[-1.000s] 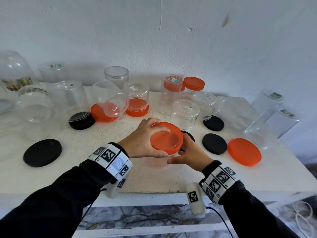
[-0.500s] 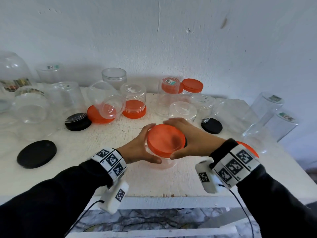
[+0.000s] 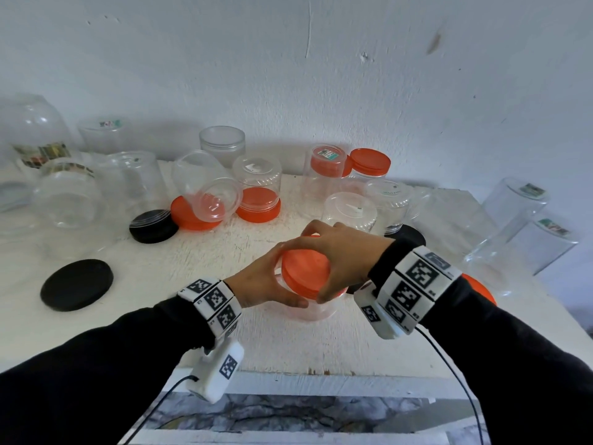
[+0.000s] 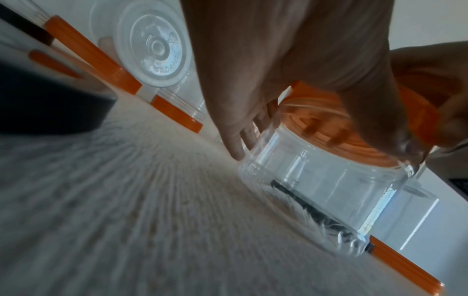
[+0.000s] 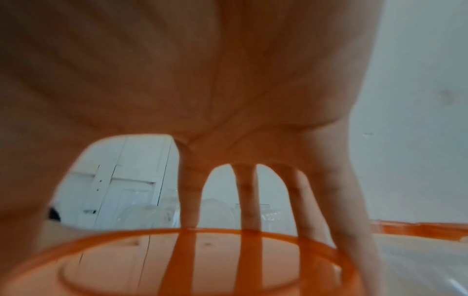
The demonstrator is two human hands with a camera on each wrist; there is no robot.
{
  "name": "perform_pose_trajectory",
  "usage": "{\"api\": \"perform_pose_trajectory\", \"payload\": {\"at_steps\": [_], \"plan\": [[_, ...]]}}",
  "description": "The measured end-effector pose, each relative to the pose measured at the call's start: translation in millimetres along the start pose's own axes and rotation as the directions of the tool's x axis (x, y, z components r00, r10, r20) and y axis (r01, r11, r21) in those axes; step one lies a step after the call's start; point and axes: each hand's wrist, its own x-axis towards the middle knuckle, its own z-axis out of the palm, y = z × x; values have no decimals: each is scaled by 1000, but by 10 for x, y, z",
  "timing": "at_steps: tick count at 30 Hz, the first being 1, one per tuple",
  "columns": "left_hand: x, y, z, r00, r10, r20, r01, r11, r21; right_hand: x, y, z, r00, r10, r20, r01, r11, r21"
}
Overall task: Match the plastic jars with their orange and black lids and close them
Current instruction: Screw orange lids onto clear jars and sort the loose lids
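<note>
A short clear plastic jar (image 3: 308, 308) (image 4: 329, 180) stands on the white table near its front edge, with an orange lid (image 3: 305, 273) (image 4: 415, 118) (image 5: 177, 258) on its mouth. My left hand (image 3: 269, 281) (image 4: 278, 80) grips the jar's wall from the left, thumb in front. My right hand (image 3: 340, 255) (image 5: 228, 100) reaches over from the right, its fingers and thumb curled round the lid's rim. The jar's far side is hidden by both hands.
Several clear jars stand upside down along the wall, some on orange lids (image 3: 258, 210). Loose black lids (image 3: 77, 284) (image 3: 153, 226) lie at the left. An orange lid (image 3: 481, 292) lies behind my right wrist. Tall jars (image 3: 510, 226) lie at the right edge.
My right hand has swung from the jar's near right side to on top of the orange lid, wrist turning leftward. The left hand dropped from the lid to the jar's wall.
</note>
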Motion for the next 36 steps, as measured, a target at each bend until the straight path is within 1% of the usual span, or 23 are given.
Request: {"api": "perform_pose_trajectory", "payload": {"at_steps": [5, 6, 8, 10, 12, 14, 18, 21, 23, 24, 26, 28, 29, 30, 32, 35, 36], "plan": [[5, 7, -2, 1000, -10, 11, 11, 999, -38, 0, -60, 53, 987, 107, -118, -116, 991, -72], [5, 7, -4, 1000, -11, 17, 12, 999, -45, 0, -69, 56, 985, 124, -121, -135, 987, -87], [3, -3, -7, 1000, -15, 25, 16, 999, -44, -8, -70, 43, 987, 140, -84, -148, 984, -100], [1, 7, -9, 1000, -7, 18, 7, 1000, -16, -23, -46, 4, 996, 92, 2, -92, 994, -57], [3, 16, -5, 1000, 6, 8, -6, 1000, 16, -34, -18, -49, 996, 0, 87, -1, 1000, 12], [1, 19, -3, 1000, 13, -5, -13, 1000, 25, -27, -13, -65, 994, -40, 103, 39, 999, 13], [5, -12, -10, 1000, 21, 18, -21, 1000, 0, -22, -76, -18, 999, 36, -19, -38, 996, -79], [11, -21, -14, 1000, 9, 19, -8, 1000, -23, -4, -133, 30, 988, 100, -116, -115, 984, -133], [7, -16, -12, 1000, 2, 20, -1, 999, -33, -5, -155, 42, 981, 140, -134, -160, 976, -150], [7, -15, -10, 1000, -3, 22, 4, 999, -36, -15, -146, 39, 982, 152, -114, -168, 975, -145], [11, -9, -10, 1000, -2, 19, 3, 999, -33, -49, -88, -6, 992, 129, -17, -130, 989, -68], [11, -3, -5, 1000, 7, 10, -7, 1000, -10, -87, -21, -78, 996, 24, 90, -30, 997, 66], [13, -4, 1, 1000, 12, 8, -12, 1000, -3, -96, 1, -108, 992, -29, 123, 17, 995, 96], [15, -8, 4, 1000, 16, 3, -16, 1000, 1, -92, 16, -113, 989, -58, 137, 46, 995, 86], [15, -16, 3, 1000, 25, -5, -25, 1000, 8, -74, 1, -79, 994, -34, 102, 33, 999, 11], [13, -31, -9, 1000, 13, 10, -13, 1000, -7, -49, -78, -20, 997, 76, -25, -79, 990, -120], [12, -34, -11, 1000, 1, 12, -1, 1000, -14, -48, -90, -7, 993, 105, -49, -112, 981, -160]]}}
